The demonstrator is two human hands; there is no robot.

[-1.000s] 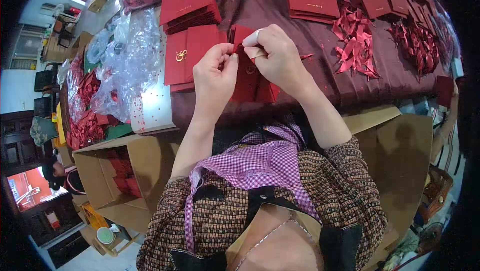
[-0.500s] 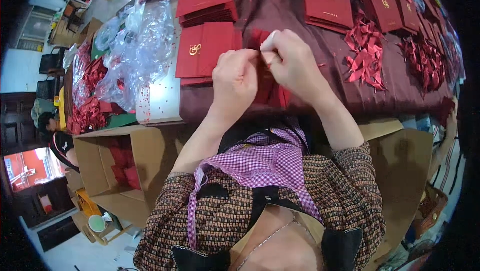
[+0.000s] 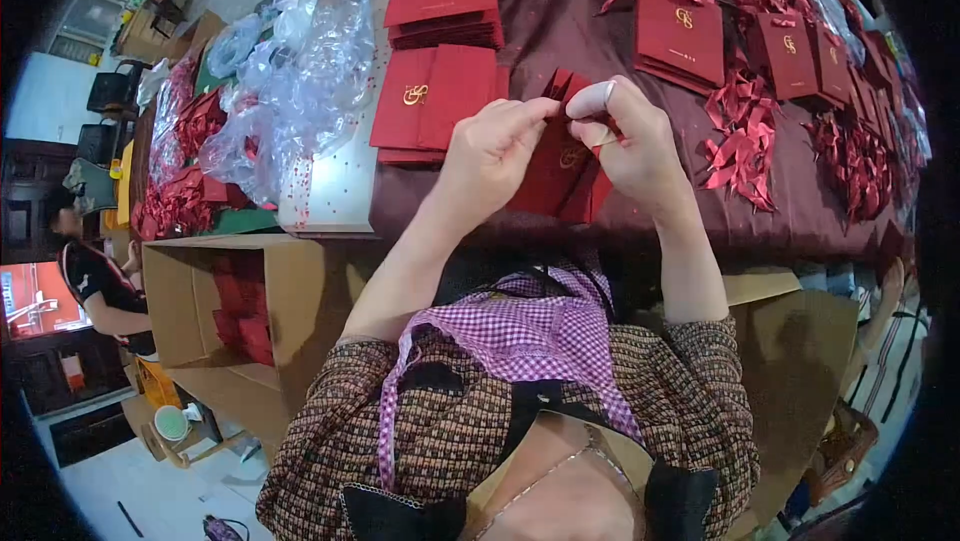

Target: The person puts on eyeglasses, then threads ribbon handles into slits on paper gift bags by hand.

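A dark red paper bag [image 3: 556,181] with a gold emblem lies at the table's near edge, under both hands. My left hand [image 3: 500,153] is closed in a pinch at the bag's upper end. Facing it, my right hand [image 3: 632,146] has its fingers curled and pinched, with a white wrap on one finger. The fingertips almost meet. Whatever thin thing they hold is too small to make out. Left of my hands stands a stack of red paper bags [image 3: 440,91]. Shiny red ribbon bows [image 3: 742,146] lie to the right.
More red bags [image 3: 680,31] are stacked at the far right, beside another heap of bows [image 3: 855,166]. Crumpled clear plastic [image 3: 290,101] covers the table's left. Below the edge stand open cardboard boxes [image 3: 295,301]. A person [image 3: 95,281] stands far left; another's hand [image 3: 893,276] shows at right.
My view has shifted, so the table's things sit further right. My pinched fingers have moved slightly apart above the bag, and more of its front shows. The person at left has moved.
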